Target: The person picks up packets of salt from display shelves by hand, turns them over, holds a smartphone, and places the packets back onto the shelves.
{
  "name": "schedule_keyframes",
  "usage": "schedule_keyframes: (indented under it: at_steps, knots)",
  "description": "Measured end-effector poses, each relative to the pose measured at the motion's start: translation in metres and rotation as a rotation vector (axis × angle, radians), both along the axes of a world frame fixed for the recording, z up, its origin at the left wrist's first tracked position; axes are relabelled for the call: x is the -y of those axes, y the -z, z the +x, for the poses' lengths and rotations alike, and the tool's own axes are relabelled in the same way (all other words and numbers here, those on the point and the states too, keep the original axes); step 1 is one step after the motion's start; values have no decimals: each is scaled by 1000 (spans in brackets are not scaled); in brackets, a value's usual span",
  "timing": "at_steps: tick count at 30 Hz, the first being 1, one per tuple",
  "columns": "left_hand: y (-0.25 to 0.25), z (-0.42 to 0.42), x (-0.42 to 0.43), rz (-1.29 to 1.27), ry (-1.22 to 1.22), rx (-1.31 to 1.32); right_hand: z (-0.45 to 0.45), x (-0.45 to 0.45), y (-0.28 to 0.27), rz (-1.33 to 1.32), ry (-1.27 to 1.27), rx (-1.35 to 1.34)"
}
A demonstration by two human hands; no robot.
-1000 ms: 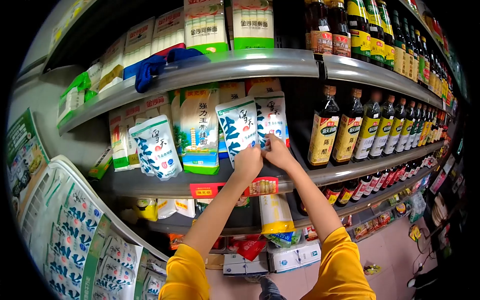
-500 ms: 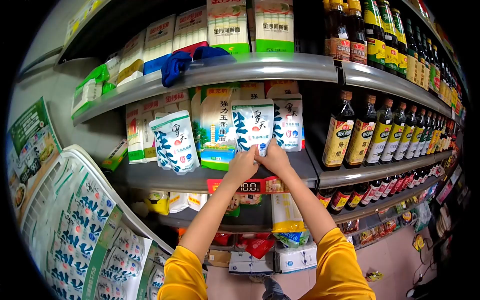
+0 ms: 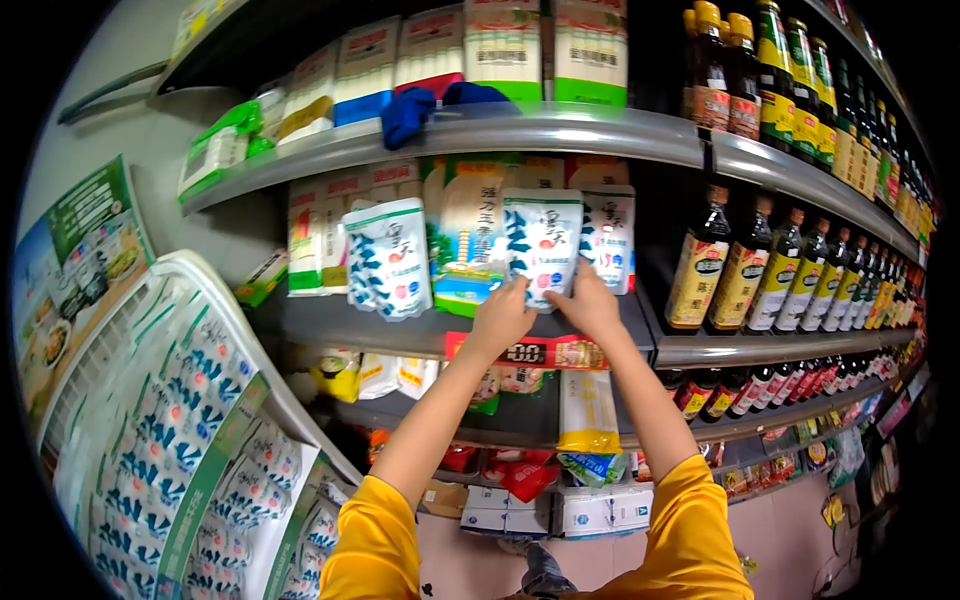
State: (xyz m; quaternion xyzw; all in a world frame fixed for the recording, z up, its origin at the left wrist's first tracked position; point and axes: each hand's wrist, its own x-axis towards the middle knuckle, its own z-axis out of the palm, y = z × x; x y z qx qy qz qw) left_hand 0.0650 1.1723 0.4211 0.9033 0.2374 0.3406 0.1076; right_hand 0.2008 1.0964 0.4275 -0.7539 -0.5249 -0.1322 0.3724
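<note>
A white pouch with blue-green characters [image 3: 541,240] stands upright on the middle shelf, with both my hands at its lower edge. My left hand [image 3: 503,318] is closed on its lower left corner. My right hand [image 3: 592,302] pinches its lower right side. Partly behind it, to the right, stands a similar pouch [image 3: 612,235]. Another such pouch [image 3: 388,262] stands farther left, in front of noodle packs [image 3: 318,240]. Between them is a large noodle bag [image 3: 468,235]. My palms are hidden from view.
Dark sauce bottles [image 3: 700,265] line the shelf to the right. A metal shelf edge [image 3: 560,130] runs above my hands, with a blue cloth [image 3: 408,115] on it. A white basket [image 3: 215,290] of pouches stands at the left. Below my wrists is a red price strip [image 3: 560,352].
The view has shifted, so the shelves appear farther right and the basket shows more. The held pouch, tilted earlier, now stands straighter. Both hands remain on it.
</note>
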Motion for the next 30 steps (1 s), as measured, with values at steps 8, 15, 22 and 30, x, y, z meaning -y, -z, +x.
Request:
schedule_keyframes:
  at_steps: [8, 15, 22, 30]
  knots:
    - [-34, -88, 49, -72, -161, 115, -95, 18, -39, 402, -380, -113]
    - [-53, -215, 90, 5, -346, 281, -246, 4, -59, 392, -896, -272]
    - [-39, -323, 141, 40, -664, 341, -361, 17, -52, 331, -1332, -347]
    - [-33, -387, 202, -5, -937, 260, -436, 48, -37, 223, -1634, -410]
